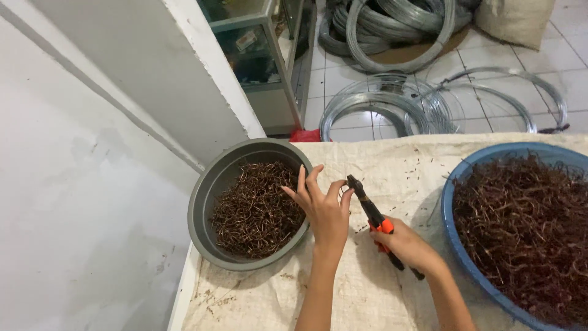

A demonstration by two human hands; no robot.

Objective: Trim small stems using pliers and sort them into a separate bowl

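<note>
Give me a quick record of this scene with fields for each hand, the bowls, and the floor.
left hand: over the grey bowl's rim, fingertips at the pliers' tip
right hand: grips orange-handled pliers
grey bowl: short reddish-brown wire pieces
blue basin: tangled reddish-brown wire
table cover: woven sack cloth
floor: coils of silver wire

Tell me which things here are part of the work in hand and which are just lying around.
In use:
left hand, over the grey basin's edge
right hand, gripping the pliers
grey basin of short brown wire pieces
blue basin of tangled brown wire
sackcloth cover

Lying about:
silver wire coils on the floor
glass cabinet
sack
</note>
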